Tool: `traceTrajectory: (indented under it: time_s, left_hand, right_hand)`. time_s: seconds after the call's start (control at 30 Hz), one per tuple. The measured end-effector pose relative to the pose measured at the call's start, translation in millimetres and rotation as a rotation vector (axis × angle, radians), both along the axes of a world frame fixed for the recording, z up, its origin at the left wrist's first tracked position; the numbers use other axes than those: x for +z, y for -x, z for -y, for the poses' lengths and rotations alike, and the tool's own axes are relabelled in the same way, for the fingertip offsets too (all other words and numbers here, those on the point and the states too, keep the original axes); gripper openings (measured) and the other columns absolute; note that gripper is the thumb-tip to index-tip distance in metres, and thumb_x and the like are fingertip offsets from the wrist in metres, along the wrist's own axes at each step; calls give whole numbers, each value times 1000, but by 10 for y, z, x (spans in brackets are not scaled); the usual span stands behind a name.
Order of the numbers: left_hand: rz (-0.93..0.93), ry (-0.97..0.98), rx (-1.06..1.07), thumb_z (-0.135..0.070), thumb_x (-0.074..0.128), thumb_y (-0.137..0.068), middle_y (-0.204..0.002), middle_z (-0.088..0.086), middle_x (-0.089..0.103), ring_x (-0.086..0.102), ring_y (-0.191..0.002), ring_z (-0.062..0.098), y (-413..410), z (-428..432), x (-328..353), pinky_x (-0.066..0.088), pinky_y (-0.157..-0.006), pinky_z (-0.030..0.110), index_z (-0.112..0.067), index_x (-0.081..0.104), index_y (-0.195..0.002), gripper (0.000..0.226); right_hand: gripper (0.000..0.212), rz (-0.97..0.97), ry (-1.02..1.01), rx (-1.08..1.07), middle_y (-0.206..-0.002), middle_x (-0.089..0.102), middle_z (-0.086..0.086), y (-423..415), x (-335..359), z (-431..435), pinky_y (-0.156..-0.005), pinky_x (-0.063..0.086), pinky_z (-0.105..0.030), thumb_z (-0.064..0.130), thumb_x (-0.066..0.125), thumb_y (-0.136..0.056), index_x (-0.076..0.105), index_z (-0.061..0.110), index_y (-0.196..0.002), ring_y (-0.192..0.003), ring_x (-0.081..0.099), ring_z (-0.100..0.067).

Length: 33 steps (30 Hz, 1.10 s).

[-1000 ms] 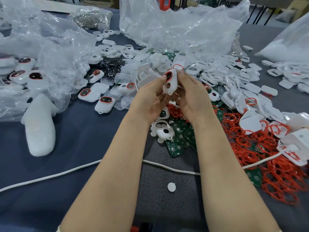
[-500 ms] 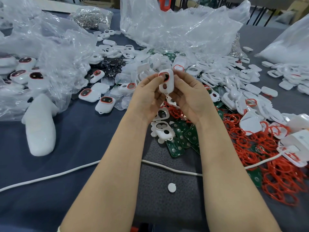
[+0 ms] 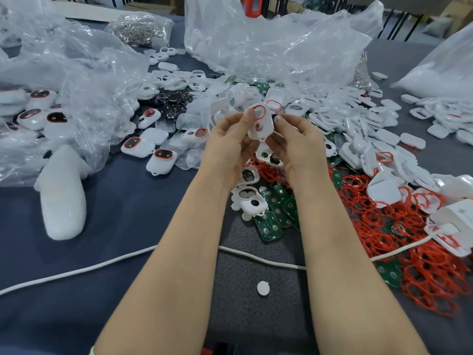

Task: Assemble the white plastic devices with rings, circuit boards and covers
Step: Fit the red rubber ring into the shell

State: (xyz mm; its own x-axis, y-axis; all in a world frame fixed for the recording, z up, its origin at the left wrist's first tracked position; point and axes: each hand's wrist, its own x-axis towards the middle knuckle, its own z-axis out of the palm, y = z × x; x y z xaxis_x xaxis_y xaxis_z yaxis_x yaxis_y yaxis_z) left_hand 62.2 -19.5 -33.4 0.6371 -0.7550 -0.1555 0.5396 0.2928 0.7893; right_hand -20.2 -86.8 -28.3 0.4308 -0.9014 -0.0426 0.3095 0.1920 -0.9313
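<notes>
White plastic forms the shell [image 3: 263, 125] that both hands hold up over the middle of the table, above the heap of parts. The left hand [image 3: 227, 147] grips its left edge, with the fingers curled behind it and the thumb [image 3: 249, 114] pressing on the red ring [image 3: 259, 111] that sits round the shell's upper opening. The right hand [image 3: 297, 147] pinches the right edge, with one fingertip [image 3: 277, 120] at the upper corner and the other fingers curled under the shell's lower end. The shell's lower round hole is bare, and the shell tilts a little to the right.

Just below the hands, on the table [image 3: 128, 213], lies another shell [image 3: 252, 202] with two openings. It touches a small pile of green circuit boards [image 3: 272, 222]. To the right of these spreads a big tangle of loose red rings [image 3: 419, 252]. Beyond the hands, many white covers [image 3: 358, 119] are scattered as far as the right edge.

To the left lie finished devices [image 3: 162, 162] with dark, red-rimmed windows, some out on the cloth and more under a crumpled clear bag [image 3: 64, 85]. A second clear bag [image 3: 268, 47] stands at the back, with a bag of small metal parts [image 3: 143, 29] beside it. A white foam piece [image 3: 62, 201] lies on the left. A white cable [image 3: 76, 271] runs across the table under both forearms. Near it, on a dark mat [image 3: 256, 316], lies a small white disc [image 3: 263, 288].
</notes>
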Motion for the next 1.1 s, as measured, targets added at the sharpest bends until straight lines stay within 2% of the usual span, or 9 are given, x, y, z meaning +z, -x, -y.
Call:
traceTrajectory:
  time_s: [0.17, 0.3, 0.37, 0.43, 0.53, 0.67, 0.77, 0.93, 1.1]
  left_hand:
    - [201, -89, 44, -16, 66, -90, -70, -1, 60, 59, -59, 7, 39, 38, -34, 51, -55, 19, -17, 56, -81, 14]
    - [429, -148, 115, -19, 69, -89, -76, -1, 59, 64, -78, 17, 60, 40, -61, 58, -73, 31, -19, 57, -81, 14]
    - [456, -165, 145, -21, 70, -88, -86, 3, 61, 65, -96, 28, 60, 38, -57, 57, -84, 41, -20, 57, -83, 14]
    - [446, -173, 159, -22, 70, -88, -91, 6, 61, 63, -106, 34, 58, 37, -59, 54, -91, 49, -19, 57, -84, 14]
    - [407, -171, 134, -21, 70, -88, -87, 7, 63, 66, -97, 31, 46, 45, -77, 54, -92, 49, -17, 58, -85, 13]
    - [265, -94, 54, -15, 67, -90, -79, 4, 65, 64, -78, 16, 19, 56, -74, 56, -73, 28, -13, 58, -83, 11]
    - [174, -41, 6, -18, 62, -93, -72, 1, 67, 64, -70, 10, 12, 51, -69, 54, -68, 21, -13, 62, -78, 16]
    - [152, -62, 46, -13, 59, -95, -79, 4, 66, 62, -72, 13, 10, 64, -73, 54, -67, 21, -14, 62, -80, 15]
    - [236, -65, 111, -10, 58, -95, -85, 5, 66, 62, -78, 18, -3, 72, -87, 53, -73, 28, -15, 60, -85, 11]
  right_hand:
    - [13, 66, -120, 29, -68, 68, -2, -25, 0, 3, -59, 54, -23, 9, 60, -92, 62, 12, -80, -61, 64, -11]
    - [11, 89, -161, 119, -81, 68, -7, -25, -9, 2, -53, 53, -21, 14, 56, -95, 62, 6, -96, -62, 64, -11]
    - [16, 100, -166, 149, -88, 67, -10, -33, -10, -9, -56, 53, -21, 17, 56, -95, 60, 5, -104, -66, 65, -12]
    - [13, 111, -161, 166, -88, 65, -10, -43, -1, -21, -60, 54, -20, 15, 58, -94, 60, 5, -101, -68, 64, -12]
    - [5, 106, -152, 168, -85, 63, -9, -42, 18, -34, -60, 52, -20, 9, 57, -93, 60, 7, -91, -67, 61, -12]
    - [8, 67, -107, 153, -81, 63, -7, -23, 34, -46, -55, 49, -18, 11, 58, -93, 61, 8, -86, -64, 59, -11]
    - [11, 57, -105, 102, -76, 64, -4, -15, 36, -46, -57, 47, -19, 11, 59, -93, 62, 12, -82, -64, 58, -12]
    - [7, 6, -59, 55, -94, 63, -10, -15, 1, -31, -69, 49, -25, 7, 61, -91, 59, 14, -93, -80, 60, -18]
    - [7, -64, 38, 55, -88, 66, -6, -32, -8, -30, -67, 52, -23, 8, 62, -90, 63, 12, -95, -74, 62, -13]
